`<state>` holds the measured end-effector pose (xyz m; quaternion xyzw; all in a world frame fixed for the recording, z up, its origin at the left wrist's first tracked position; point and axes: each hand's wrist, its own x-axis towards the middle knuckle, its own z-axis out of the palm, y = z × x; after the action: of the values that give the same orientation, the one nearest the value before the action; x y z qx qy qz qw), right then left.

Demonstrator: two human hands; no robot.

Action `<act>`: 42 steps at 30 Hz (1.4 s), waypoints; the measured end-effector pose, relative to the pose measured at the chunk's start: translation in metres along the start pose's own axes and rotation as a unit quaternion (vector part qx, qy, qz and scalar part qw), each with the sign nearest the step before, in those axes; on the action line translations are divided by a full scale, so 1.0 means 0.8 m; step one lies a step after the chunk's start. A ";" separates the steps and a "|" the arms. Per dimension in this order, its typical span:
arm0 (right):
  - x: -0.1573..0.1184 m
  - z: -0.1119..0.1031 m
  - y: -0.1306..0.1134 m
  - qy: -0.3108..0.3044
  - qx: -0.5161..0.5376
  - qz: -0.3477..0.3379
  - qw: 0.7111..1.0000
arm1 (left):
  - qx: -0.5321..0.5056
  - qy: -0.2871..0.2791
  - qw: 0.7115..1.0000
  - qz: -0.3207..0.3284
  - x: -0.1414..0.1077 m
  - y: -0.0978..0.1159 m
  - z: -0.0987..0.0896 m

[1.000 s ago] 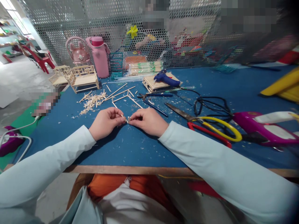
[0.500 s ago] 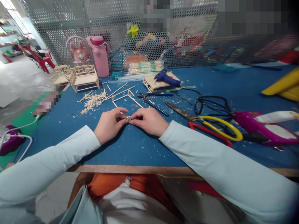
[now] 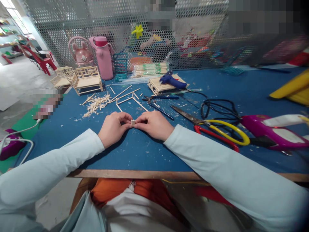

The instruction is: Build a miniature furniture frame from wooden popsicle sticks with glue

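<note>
Between their fingertips, my left hand point(image 3: 116, 126) and my right hand point(image 3: 153, 125) pinch a small bundle of short wooden sticks point(image 3: 132, 122) just over the blue tabletop. The sticks stand upright side by side, with their pale ends showing on top. Just beyond my hands lies a thin wooden stick frame point(image 3: 125, 101), joined at angles. Left of it is a pile of cut stick pieces point(image 3: 98, 104), with a few longer sticks point(image 3: 123, 95) beside it. Pliers with blue handles point(image 3: 160, 108) rest beyond my right hand.
Large scissors point(image 3: 231, 132) with red and yellow handles lie right, near a purple and white device point(image 3: 275, 132) and black cable. A blue glue gun point(image 3: 173, 81) sits on a small wooden platform point(image 3: 155, 87). Miniature wooden benches point(image 3: 88, 80) and a pink bottle point(image 3: 104, 59) stand behind, before perforated metal mesh.
Both hands stay almost in place, still pinching the short sticks. The sticks' ends look slightly more upright and even; the camera view has shifted a little.
</note>
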<state>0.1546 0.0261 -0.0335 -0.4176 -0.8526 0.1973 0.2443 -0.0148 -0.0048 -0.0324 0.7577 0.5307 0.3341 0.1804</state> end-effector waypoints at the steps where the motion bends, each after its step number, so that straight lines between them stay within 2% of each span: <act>1: 0.000 0.000 0.000 0.000 0.000 -0.001 1.000 | 0.007 0.001 1.000 0.001 0.000 0.000 0.000; 18: 0.000 0.000 -0.001 -0.004 0.001 0.017 1.000 | 0.026 -0.009 0.999 0.017 0.001 0.000 0.003; 25: -0.003 -0.006 -0.004 -0.021 0.007 0.035 0.999 | -0.102 -0.029 0.994 -0.019 0.001 -0.008 0.001; 33: 0.000 -0.006 0.000 -0.036 0.043 0.067 0.996 | -0.092 0.025 0.995 -0.017 0.005 -0.014 -0.020; 36: -0.007 -0.018 -0.003 -0.039 0.078 0.081 0.993 | -0.102 0.022 0.994 -0.027 0.005 -0.013 -0.023; 38: -0.020 -0.036 -0.004 -0.019 0.069 0.080 0.994 | -0.118 0.020 0.992 -0.037 0.005 -0.012 -0.024; 40: -0.039 -0.060 -0.001 0.015 -0.003 0.079 0.997 | -0.134 0.021 0.990 -0.041 0.005 -0.011 -0.026; 42: -0.063 -0.084 0.012 0.032 -0.141 0.099 0.985 | -0.174 0.025 0.983 -0.049 0.004 -0.008 -0.028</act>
<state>0.2266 -0.0004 0.0026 -0.5363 -0.8181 0.0849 0.1894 -0.0338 -0.0009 -0.0195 0.6796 0.5052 0.4306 0.3122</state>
